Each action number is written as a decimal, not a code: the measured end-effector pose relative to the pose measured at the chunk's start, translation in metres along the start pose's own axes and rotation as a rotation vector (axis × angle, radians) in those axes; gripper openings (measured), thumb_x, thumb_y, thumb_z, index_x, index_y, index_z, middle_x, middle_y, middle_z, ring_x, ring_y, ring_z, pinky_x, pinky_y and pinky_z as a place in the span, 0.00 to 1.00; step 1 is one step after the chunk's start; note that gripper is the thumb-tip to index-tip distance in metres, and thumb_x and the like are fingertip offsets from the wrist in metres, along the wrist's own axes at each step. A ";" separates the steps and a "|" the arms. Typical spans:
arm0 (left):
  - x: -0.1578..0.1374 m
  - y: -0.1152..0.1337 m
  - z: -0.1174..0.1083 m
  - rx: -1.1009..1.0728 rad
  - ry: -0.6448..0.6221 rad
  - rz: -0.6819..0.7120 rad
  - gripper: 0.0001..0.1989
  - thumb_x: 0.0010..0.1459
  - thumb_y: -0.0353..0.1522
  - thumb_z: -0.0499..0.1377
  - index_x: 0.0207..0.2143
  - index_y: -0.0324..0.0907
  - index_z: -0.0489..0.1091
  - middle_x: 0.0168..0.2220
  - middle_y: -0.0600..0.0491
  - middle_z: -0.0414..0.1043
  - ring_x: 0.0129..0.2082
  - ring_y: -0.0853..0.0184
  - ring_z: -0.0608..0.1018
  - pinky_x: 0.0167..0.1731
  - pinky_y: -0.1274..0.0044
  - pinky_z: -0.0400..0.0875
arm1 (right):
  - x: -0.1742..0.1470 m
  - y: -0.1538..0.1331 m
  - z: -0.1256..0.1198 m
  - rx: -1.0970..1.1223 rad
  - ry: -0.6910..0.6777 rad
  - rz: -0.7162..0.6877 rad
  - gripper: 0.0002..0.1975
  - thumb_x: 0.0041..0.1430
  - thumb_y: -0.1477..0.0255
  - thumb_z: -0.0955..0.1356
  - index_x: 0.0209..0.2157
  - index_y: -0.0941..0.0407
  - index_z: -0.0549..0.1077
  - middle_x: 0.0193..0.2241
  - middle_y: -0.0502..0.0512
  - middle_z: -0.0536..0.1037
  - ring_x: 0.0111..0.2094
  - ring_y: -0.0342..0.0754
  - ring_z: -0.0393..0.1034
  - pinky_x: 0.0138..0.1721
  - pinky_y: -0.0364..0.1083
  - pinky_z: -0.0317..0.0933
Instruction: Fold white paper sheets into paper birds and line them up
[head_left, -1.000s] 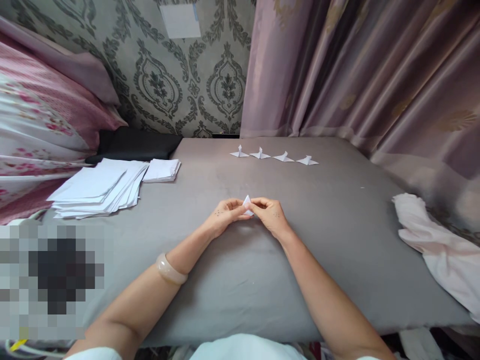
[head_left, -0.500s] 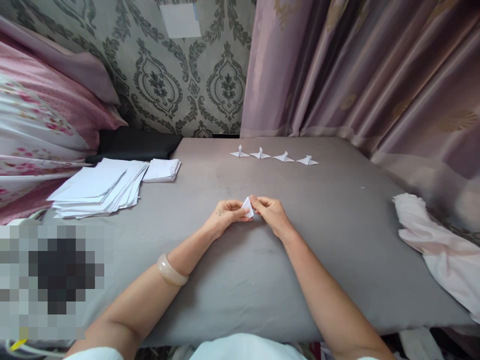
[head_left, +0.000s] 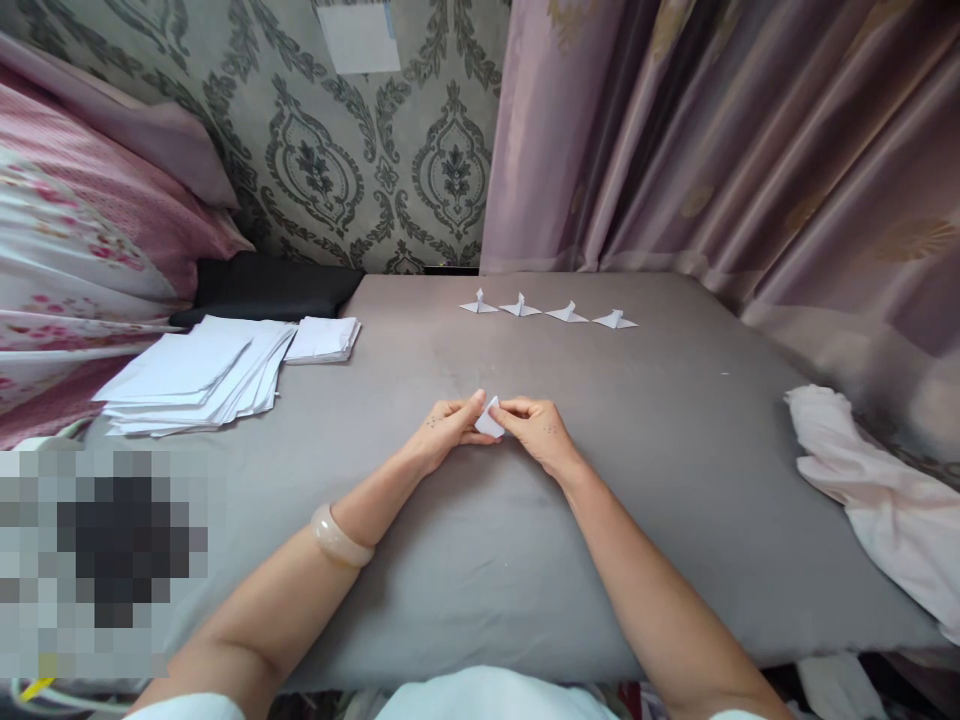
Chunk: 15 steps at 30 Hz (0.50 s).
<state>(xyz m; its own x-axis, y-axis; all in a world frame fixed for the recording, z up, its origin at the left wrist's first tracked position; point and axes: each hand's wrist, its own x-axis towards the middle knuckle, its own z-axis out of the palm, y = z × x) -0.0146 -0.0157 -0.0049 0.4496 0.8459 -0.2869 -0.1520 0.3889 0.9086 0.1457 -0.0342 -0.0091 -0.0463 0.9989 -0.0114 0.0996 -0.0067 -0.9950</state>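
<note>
Landmark: the row of four paper figures (head_left: pixel 520 307), white and winged, near the far edge of the table (head_left: pixel 465 570).
Folded paper: the small white folded paper (head_left: pixel 491 420) is held between the hands, on the person's side of the row, in front of its left end and well apart from it.
Axis: one point of the paper is directed up and toward the row; its long axis is too small to tell firmly.
Right hand: the right hand (head_left: pixel 546 430) pinches the paper's right side between thumb and forefinger.
Left hand: the left hand (head_left: pixel 444 430) has its thumb upright by the paper's upper left and its other fingers behind and under the paper; whether the thumb presses on it cannot be told.
Nearer hand: neither clearly; both meet the paper, from opposite sides.
Surface: a gray cloth-like cover, lightly wrinkled on the person's side of the row.
Paper stacks: the small paper stack (head_left: pixel 322 341) and large paper stack (head_left: pixel 191 375) are left of the row.
Room: the patterned wall (head_left: pixel 315 150) is behind and left of the row, the mauve curtain (head_left: pixel 675 130) behind and right; the pale cloth (head_left: pixel 862 490) lies right of the row, closer to the person.
</note>
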 end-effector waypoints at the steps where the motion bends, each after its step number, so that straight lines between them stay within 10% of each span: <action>1: 0.000 0.000 0.000 -0.004 -0.033 -0.014 0.26 0.53 0.49 0.61 0.32 0.32 0.77 0.29 0.47 0.77 0.32 0.65 0.80 0.42 0.73 0.76 | 0.000 0.000 0.000 0.003 0.025 0.013 0.12 0.48 0.62 0.72 0.29 0.57 0.80 0.29 0.53 0.79 0.32 0.46 0.71 0.37 0.45 0.62; 9: 0.003 -0.009 -0.001 -0.035 -0.098 -0.002 0.17 0.46 0.34 0.69 0.36 0.33 0.73 0.36 0.46 0.78 0.36 0.65 0.81 0.47 0.72 0.72 | 0.004 -0.005 -0.004 0.005 0.142 0.158 0.29 0.52 0.47 0.65 0.24 0.60 0.77 0.18 0.52 0.72 0.20 0.40 0.61 0.22 0.42 0.55; 15: 0.007 -0.006 -0.004 -0.114 0.033 0.086 0.16 0.46 0.32 0.67 0.36 0.39 0.65 0.29 0.52 0.76 0.32 0.68 0.80 0.47 0.70 0.72 | 0.004 -0.002 -0.007 -0.025 0.023 0.108 0.19 0.46 0.58 0.72 0.33 0.59 0.78 0.27 0.55 0.79 0.28 0.44 0.70 0.34 0.44 0.63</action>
<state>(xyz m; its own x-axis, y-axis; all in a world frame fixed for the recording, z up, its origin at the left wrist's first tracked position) -0.0138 -0.0106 -0.0132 0.4018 0.8886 -0.2211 -0.2881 0.3519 0.8906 0.1525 -0.0302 -0.0066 -0.0110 0.9932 -0.1156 0.1274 -0.1132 -0.9854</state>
